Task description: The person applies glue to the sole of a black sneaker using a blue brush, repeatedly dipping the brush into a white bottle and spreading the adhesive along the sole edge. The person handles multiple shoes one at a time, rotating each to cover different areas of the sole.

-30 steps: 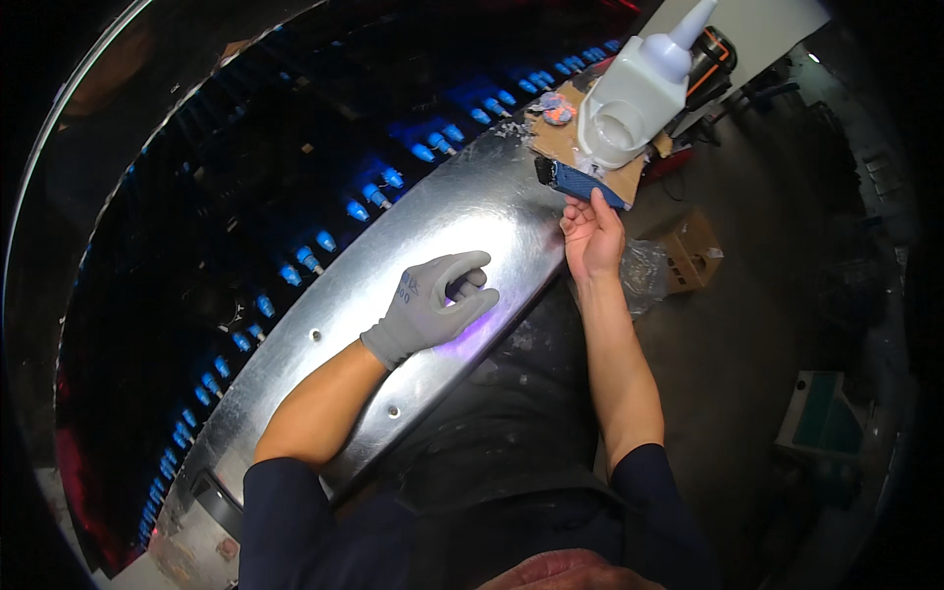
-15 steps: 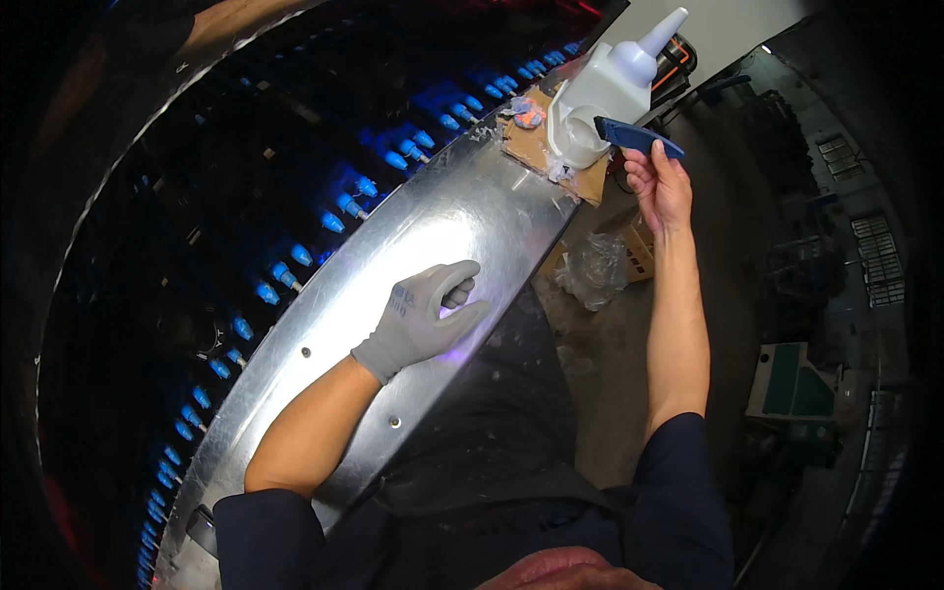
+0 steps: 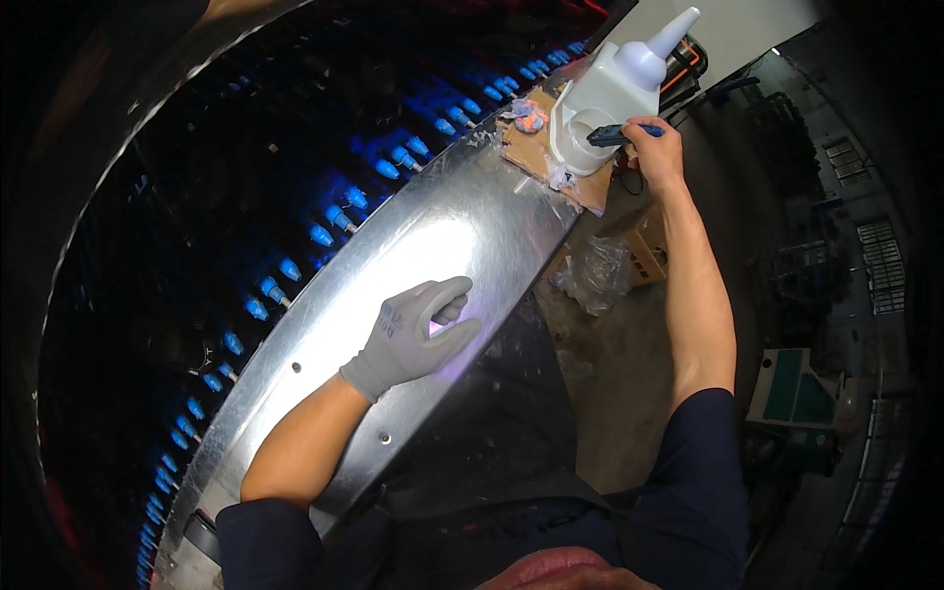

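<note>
At the far right, my bare right hand (image 3: 657,152) is closed round a small dark blue brush (image 3: 612,136). The brush's dark head hangs over the mouth of a white cup (image 3: 573,147), which is joined to a white squeeze bottle (image 3: 629,77) with a tapered spout. I cannot tell whether the head touches the cup. My left hand (image 3: 408,329), in a grey glove, hovers over or rests on the shiny metal ledge (image 3: 413,231). Its fingers curl and the thumb stands apart, with nothing visible between them.
Blue-tipped pegs (image 3: 272,289) line the dark machine's edge, left of the ledge. Stained cardboard (image 3: 526,147) with a pink-orange lump (image 3: 531,118) lies under the bottle. Below the ledge, a clear plastic bag (image 3: 595,275) and a cardboard box (image 3: 644,246) are on the floor.
My right hand has moved up and turned, bringing the brush head over the cup. My left hand has shifted slightly down and left. The blue-tipped pegs also appear slightly shifted.
</note>
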The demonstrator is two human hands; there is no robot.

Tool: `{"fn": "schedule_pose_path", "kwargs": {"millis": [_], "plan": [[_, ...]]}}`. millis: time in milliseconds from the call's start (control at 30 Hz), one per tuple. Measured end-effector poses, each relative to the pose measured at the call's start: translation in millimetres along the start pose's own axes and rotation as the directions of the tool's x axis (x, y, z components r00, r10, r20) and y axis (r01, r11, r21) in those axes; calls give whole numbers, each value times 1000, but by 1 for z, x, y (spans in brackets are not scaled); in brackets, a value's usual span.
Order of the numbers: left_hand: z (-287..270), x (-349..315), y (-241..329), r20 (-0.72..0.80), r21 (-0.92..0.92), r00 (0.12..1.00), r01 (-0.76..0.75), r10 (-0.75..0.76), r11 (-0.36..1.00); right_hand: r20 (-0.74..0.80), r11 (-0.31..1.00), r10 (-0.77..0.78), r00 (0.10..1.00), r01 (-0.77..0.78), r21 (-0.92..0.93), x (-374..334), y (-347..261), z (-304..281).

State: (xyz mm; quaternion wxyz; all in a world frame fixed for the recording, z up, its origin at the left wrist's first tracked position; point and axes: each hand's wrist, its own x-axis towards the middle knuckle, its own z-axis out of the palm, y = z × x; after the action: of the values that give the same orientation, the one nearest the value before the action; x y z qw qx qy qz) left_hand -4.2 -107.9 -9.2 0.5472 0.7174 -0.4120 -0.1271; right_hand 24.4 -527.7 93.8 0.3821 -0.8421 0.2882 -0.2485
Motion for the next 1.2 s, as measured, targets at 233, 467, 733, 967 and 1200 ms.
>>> {"fn": "schedule_pose_path", "kwargs": {"millis": [233,467,733,967,1200], "plan": [[0,3,-6,11,-41,999,39,-38,998,200,997,80,976,-79,-9,22,7,0],[0,6,-10,34,-131,997,74,-70,989,313,997,69,947,-75,9,37,7,-3],[0,9,-13,47,-213,996,85,-76,973,-73,995,-55,996,61,84,28,10,2],[1,10,-16,36,-228,992,122,-117,966,61,880,-303,951,254,400,-67,-62,-21],[18,17,-9,89,-212,996,16,3,977,-61,311,-947,316,947,72,-180,-157,-102]]}}
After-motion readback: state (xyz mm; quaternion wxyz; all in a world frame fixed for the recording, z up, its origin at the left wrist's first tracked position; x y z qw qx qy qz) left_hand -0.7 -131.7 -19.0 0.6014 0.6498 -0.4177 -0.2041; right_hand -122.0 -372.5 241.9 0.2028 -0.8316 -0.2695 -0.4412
